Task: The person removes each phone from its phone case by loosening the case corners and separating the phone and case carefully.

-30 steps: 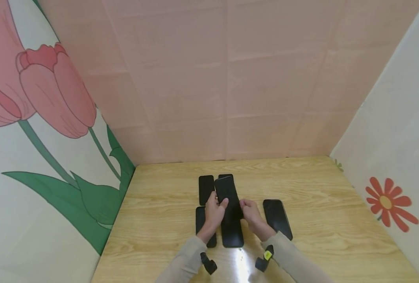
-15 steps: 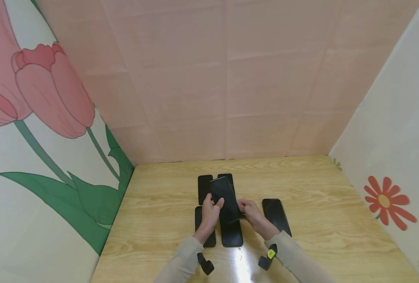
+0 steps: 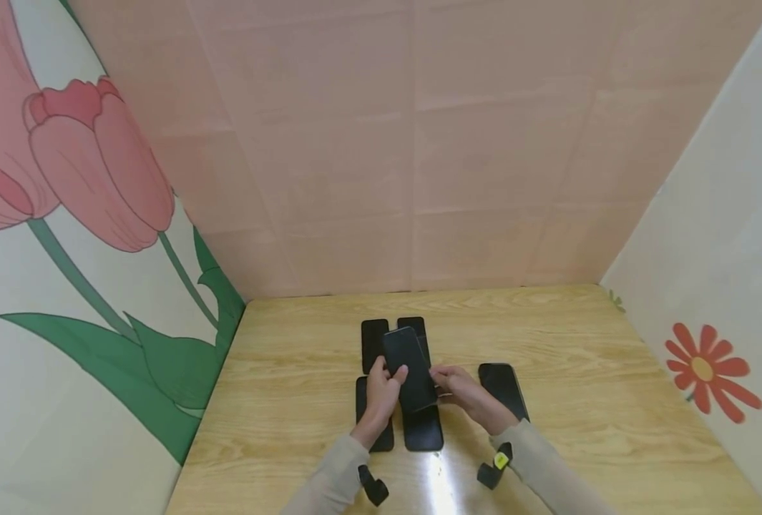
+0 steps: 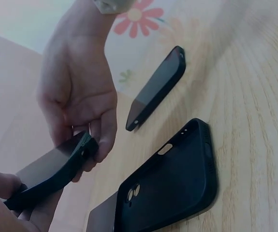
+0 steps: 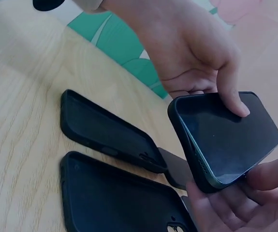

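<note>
My left hand [image 3: 383, 392] grips a black smartphone [image 3: 409, 366] above the middle of the table, its thumb lying on the dark screen. A black phone case [image 5: 191, 159] is around the phone; at the near end its rim stands slightly away from the phone's edge in the right wrist view. At that lower right corner my right hand [image 3: 469, 393] pinches the case's edge, its fingers partly hidden. Below the held phone lies an empty black case [image 4: 170, 181] with camera holes. Another empty case [image 5: 107, 128] lies beside it, partly under my left forearm in the head view.
Two dark phones, one at the back left [image 3: 373, 343] and one at the back middle [image 3: 419, 329], lie behind the empty cases. To the right, another phone in a black case [image 3: 504, 386] lies near my right wrist. The wooden table [image 3: 587, 400] meets covered walls at its back and sides.
The held phone has shifted slightly left and toward me, tilting a little. My right hand has turned at its lower right corner. Phones and cases on the table stay put.
</note>
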A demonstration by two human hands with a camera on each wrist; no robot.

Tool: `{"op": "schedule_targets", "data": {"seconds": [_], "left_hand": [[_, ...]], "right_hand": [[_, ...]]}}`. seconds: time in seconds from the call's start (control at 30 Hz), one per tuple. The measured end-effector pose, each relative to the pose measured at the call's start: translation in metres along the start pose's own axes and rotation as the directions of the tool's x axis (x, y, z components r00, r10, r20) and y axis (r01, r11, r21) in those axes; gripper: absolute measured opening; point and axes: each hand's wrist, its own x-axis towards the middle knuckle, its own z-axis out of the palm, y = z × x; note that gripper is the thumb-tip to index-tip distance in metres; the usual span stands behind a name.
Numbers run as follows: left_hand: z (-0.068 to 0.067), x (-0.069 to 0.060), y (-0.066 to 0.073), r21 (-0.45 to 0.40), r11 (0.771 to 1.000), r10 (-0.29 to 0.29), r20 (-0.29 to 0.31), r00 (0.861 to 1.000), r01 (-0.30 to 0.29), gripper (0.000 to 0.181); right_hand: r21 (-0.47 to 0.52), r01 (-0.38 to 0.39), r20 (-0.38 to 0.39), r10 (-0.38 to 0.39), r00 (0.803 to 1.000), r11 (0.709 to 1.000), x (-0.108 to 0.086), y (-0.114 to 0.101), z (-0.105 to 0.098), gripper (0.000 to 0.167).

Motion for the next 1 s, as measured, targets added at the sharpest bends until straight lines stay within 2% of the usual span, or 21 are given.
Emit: {"op": "schedule_targets", "data": {"seconds": [0.17,0.3,0.47,0.53,1.0], "left_hand": [[0.0,-0.001,0.001,0.014,1.0,0.001,-0.007,1.0,0.0,0.022],[-0.001,-0.002,0.0,0.025,1.0,0.004,-0.008,1.0,-0.003,0.023],[-0.001,-0.002,-0.002,0.047,0.999,-0.005,-0.011,1.0,0.006,0.021],[-0.002,-0.002,-0.002,0.055,0.998,-0.008,-0.016,1.0,0.009,0.02],[-0.001,-0.002,0.0,0.124,0.992,0.003,-0.039,0.999,0.002,0.016]], "right_hand": [[-0.063,0.01,-0.029,-0.012,1.0,0.998,0.0,-0.002,0.002,0.033],[-0.098,0.032,-0.107,-0.042,0.993,0.995,-0.001,0.0,0.006,0.029],[-0.162,0.107,-0.254,-0.146,0.956,0.981,-0.003,0.001,0.013,0.02],[-0.178,0.113,-0.286,-0.161,0.944,0.978,-0.004,-0.001,0.015,0.017],[-0.133,0.066,-0.244,-0.097,0.965,0.989,-0.006,-0.001,0.016,0.018]]}}
